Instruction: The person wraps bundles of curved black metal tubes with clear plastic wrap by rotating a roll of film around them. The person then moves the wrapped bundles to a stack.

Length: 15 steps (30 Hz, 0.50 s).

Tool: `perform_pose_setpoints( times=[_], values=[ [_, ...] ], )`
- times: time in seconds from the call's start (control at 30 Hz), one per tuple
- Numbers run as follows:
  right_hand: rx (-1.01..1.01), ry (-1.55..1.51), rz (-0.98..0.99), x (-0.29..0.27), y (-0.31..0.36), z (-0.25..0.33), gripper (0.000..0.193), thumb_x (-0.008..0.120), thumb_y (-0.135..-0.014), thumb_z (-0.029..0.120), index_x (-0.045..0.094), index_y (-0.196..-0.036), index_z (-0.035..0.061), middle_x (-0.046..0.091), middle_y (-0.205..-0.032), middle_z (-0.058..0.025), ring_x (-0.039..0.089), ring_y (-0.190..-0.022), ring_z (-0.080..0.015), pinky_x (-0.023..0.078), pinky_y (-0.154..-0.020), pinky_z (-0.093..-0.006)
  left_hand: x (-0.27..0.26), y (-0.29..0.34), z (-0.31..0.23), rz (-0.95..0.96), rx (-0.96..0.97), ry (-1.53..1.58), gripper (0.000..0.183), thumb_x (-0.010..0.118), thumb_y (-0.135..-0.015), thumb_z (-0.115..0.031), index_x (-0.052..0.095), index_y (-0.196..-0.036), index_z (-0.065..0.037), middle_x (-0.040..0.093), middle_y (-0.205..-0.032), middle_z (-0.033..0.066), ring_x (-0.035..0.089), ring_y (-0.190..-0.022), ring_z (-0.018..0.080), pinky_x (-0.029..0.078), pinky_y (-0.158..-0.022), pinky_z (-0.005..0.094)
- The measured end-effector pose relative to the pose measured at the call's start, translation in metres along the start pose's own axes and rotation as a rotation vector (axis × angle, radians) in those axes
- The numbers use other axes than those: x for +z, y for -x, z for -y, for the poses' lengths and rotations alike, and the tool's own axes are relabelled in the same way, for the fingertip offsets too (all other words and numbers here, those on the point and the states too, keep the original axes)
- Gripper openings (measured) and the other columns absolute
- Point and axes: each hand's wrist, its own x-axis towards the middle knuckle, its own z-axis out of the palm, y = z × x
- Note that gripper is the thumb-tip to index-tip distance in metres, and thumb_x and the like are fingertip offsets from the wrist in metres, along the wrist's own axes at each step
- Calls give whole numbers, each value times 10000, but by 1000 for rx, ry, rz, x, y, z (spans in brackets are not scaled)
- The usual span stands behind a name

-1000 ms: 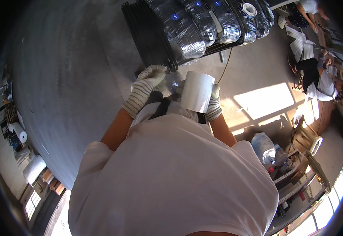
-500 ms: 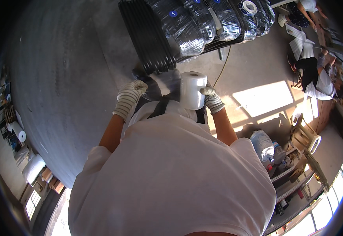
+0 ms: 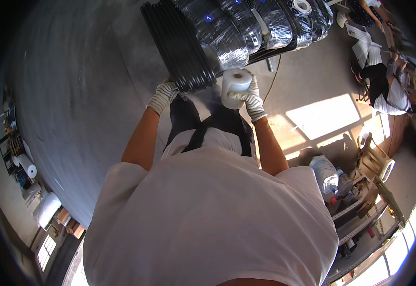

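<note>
My right hand [image 3: 252,99], in a striped knit glove, grips a roll of clear stretch film [image 3: 236,89] from its right side. The roll stands nearly upright, its cardboard core showing on top. My left hand [image 3: 164,96], gloved alike, is closed at the near left corner of a bundle of long black tubes [image 3: 181,52]. Whatever its fingers hold is too small or hidden to make out. Beside the bundle, several film-wrapped dark packages [image 3: 222,35] lie in a row, with blue round labels on some.
A tape roll [image 3: 302,6] rests on the packages. To the right, a person [image 3: 394,90] sits working, with another [image 3: 363,12] beyond. A wooden stool [image 3: 375,159], bottles [image 3: 344,182] and a metal shelf [image 3: 355,233] stand at lower right. A cord [image 3: 274,78] lies on the floor.
Both hands have reached forward, away from my body. The film roll has moved forward with my right hand, and my left hand has come to the bundle's near end.
</note>
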Motion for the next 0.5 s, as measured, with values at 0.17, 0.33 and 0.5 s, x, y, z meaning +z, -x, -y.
perform_pose_setpoints(
  times=[0.17,0.33,0.5],
  values=[
    [365,-501,-106,15,-4,7,606,710,-660,433,487,-1128,118,549,-1119,-34,489,-1031,-238,402,-926,-418,9,-28,-21,240,-112,67,189,441,-880,-59,571,-1007,-5,616,-935,69,591,-870,194,479,-741,289],
    [364,-504,-92,22,-2,4,644,732,-646,438,472,-1144,124,545,-1122,-26,487,-1028,-231,394,-941,-402,17,-46,-32,349,-154,106,195,456,-873,-77,563,-1020,-7,613,-944,70,589,-873,195,478,-745,289],
    [312,-427,-74,30,-2,-1,682,754,-631,442,456,-1160,129,542,-1124,-19,485,-1025,-224,385,-957,-385,7,-39,-35,446,-175,136,207,470,-865,-95,556,-1034,-10,609,-954,71,588,-876,197,478,-749,290]
  ],
)
